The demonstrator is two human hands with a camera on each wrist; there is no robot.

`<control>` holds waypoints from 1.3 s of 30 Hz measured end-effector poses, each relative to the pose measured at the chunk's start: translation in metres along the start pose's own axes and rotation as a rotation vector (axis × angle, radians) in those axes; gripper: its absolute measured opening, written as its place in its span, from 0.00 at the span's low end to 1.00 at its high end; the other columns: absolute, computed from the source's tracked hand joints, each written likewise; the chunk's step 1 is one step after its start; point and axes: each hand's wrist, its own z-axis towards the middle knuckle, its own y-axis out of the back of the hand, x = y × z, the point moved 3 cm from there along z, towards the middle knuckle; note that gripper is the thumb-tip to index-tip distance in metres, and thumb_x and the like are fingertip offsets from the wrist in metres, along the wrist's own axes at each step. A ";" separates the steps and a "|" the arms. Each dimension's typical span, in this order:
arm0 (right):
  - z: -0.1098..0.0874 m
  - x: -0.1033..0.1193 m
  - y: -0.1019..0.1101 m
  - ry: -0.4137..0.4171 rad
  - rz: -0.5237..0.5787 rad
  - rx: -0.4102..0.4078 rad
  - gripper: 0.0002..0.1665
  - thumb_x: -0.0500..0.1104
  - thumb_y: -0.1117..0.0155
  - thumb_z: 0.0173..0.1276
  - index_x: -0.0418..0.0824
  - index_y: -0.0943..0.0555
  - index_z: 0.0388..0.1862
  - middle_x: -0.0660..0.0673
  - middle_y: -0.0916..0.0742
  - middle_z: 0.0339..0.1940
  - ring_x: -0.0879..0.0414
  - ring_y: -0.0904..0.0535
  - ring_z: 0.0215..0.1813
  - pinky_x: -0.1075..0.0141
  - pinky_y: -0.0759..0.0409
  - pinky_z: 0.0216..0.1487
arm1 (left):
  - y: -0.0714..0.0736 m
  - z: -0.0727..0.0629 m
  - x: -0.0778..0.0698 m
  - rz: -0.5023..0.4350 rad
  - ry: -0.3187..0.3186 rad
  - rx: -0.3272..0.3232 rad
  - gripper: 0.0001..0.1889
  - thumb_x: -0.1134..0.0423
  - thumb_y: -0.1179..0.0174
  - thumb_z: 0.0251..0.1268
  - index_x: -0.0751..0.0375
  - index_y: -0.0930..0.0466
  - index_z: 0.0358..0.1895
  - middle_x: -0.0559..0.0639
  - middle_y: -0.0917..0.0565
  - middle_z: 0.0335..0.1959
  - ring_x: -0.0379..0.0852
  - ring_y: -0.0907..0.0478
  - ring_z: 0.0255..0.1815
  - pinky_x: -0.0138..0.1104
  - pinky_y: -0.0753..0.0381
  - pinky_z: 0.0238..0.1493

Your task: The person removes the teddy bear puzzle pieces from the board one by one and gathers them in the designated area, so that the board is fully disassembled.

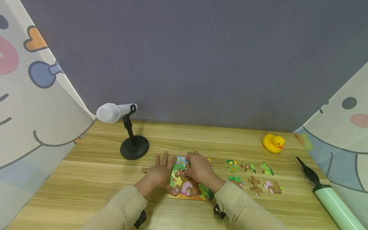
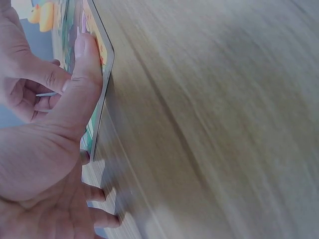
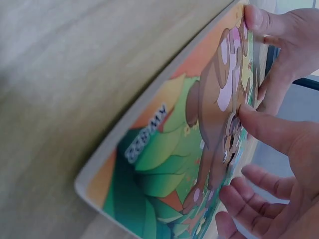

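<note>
A bear jigsaw puzzle (image 1: 187, 189) lies flat on its thin board in the middle of the table. My left hand (image 1: 158, 176) is spread at the board's left side, its thumb (image 2: 87, 55) resting on the near left corner and its other fingers reaching past the edge onto the table. Over the upper middle of the puzzle is my right hand (image 1: 201, 169). Its thumb (image 3: 254, 122) presses on the bear picture, while the other fingers bend loosely close over the board. No piece shows between thumb and fingers.
Several loose puzzle pieces (image 1: 255, 185) lie in two rows right of the board. A yellow rubber duck (image 1: 273, 143) sits behind them. At the far right lies a pale green pump (image 1: 333, 201) with a black nozzle. A white microphone (image 1: 115, 112) on a black stand (image 1: 134, 147) stands back left.
</note>
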 end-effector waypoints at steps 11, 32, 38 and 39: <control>0.000 -0.003 0.001 -0.012 0.010 -0.005 0.27 0.49 0.16 0.53 0.39 0.13 0.49 0.45 0.21 0.36 0.57 0.26 0.30 0.64 0.23 0.27 | 0.001 -0.001 0.002 -0.002 0.002 0.002 0.69 0.35 0.20 0.35 0.50 0.51 0.83 0.64 0.55 0.83 0.73 0.57 0.80 0.79 0.35 0.50; -0.003 -0.011 0.009 0.065 0.084 0.067 0.22 0.45 0.14 0.50 0.42 0.12 0.43 0.46 0.20 0.37 0.55 0.26 0.33 0.59 0.22 0.34 | 0.000 0.000 0.000 -0.003 0.009 0.016 0.70 0.34 0.20 0.35 0.50 0.53 0.83 0.63 0.57 0.83 0.71 0.58 0.81 0.80 0.36 0.51; -0.011 -0.018 0.015 0.113 0.102 0.052 0.22 0.43 0.15 0.52 0.42 0.12 0.45 0.46 0.19 0.39 0.55 0.25 0.36 0.58 0.21 0.36 | -0.001 0.000 0.000 -0.010 0.005 0.007 0.70 0.35 0.20 0.34 0.50 0.52 0.83 0.63 0.56 0.83 0.71 0.58 0.81 0.81 0.37 0.51; -0.013 -0.020 0.016 0.110 0.110 0.053 0.22 0.43 0.15 0.52 0.42 0.12 0.46 0.46 0.19 0.39 0.55 0.25 0.36 0.59 0.21 0.35 | -0.001 0.000 0.000 -0.013 0.004 0.006 0.70 0.35 0.20 0.34 0.50 0.52 0.83 0.63 0.56 0.83 0.71 0.58 0.81 0.81 0.37 0.51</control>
